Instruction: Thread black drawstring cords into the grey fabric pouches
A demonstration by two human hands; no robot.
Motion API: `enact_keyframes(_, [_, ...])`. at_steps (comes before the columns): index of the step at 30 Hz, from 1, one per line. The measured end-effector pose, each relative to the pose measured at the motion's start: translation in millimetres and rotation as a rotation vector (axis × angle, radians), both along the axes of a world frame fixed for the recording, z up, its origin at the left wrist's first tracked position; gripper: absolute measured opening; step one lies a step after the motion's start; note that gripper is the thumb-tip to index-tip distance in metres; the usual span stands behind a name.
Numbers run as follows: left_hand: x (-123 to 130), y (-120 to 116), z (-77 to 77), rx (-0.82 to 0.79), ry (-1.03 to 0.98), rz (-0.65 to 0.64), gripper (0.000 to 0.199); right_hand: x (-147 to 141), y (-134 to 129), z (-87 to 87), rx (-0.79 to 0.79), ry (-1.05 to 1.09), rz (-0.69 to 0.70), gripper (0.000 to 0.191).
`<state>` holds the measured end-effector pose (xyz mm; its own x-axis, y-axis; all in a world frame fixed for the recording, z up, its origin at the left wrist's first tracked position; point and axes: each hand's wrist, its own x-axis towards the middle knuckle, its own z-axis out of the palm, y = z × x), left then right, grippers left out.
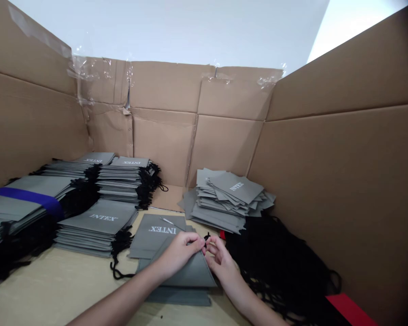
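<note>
The left hand [178, 256] pinches the far corner of a grey INTEX drawstring bag [190, 274] lying flat near the edge of the counter [47, 285], while the right hand [222, 262] curls just beside it, seemingly at the black cord [207, 236], its grip hard to see.

Your pale wooden tabletop [44, 290] carries stacked grey INTEX drawstring bags [97, 228] and a tangled heap of black cords [275, 258].

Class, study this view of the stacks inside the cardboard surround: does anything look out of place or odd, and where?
At the back right, the grey INTEX drawstring bags lie in a loose, fanned, skewed pile, unlike the squared stacks on the left. The cardboard wall behind looks patched, with creased seams and clear tape.
</note>
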<state>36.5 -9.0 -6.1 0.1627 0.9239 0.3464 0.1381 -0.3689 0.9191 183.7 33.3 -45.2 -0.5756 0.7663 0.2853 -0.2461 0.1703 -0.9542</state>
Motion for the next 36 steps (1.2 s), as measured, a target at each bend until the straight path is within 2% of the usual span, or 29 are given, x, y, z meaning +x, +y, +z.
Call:
enact_keyframes(4, [1, -1, 1.0, -0.043, -0.048, -0.029, 0.035, -1, -8, 2.6, 0.092, -0.039, -0.038, 0.030])
enact_keyframes(9, [2, -11, 8.1, -0.211, -0.190, -0.026, 0.029, 2, -15, 9.1, 0.239, -0.141, -0.146, 0.013])
enact_keyframes(12, [0, -17, 10.3, -0.369, -0.308, 0.010, 0.025, 8, -12, 11.9, 0.472, -0.272, -0.240, 0.004])
enact_keyframes(16, [-6, -18, 6.5, -0.648, -0.449, -0.024, 0.026, 17, -9, 17.4, 0.891, -0.435, -0.305, 0.015])
enact_keyframes(18, [-8, -16, 3.8, -0.720, -0.478, -0.065, 0.027, 19, -9, 21.6, 1.060, -0.431, -0.309, 0.020])
enact_keyframes(21, [-10, -14, 1.3, -0.747, -0.521, -0.096, 0.025, 19, -8, 27.5, 1.206, -0.393, -0.354, 0.024])
enact_keyframes(24, [-11, -13, -0.7, -0.755, -0.517, -0.091, 0.024, 20, -5, 31.4, 1.390, -0.386, -0.422, 0.021])
enact_keyframes(28, [-11, -11, -3.4, -0.794, -0.444, -0.096, 0.031, 24, -2, 37.5, 1.677, -0.376, -0.400, 0.015])
enact_keyframes(33, [-13, -14, 0.6, -0.874, -0.361, -0.177, 0.029, 25, -11, 48.6, 1.824, -0.272, -0.419, 0.016])
enact_keyframes(36, [-14, -14, 1.1, -0.887, -0.346, -0.175, 0.026, 25, -16, 51.5, 1.884, -0.245, -0.422, 0.016])
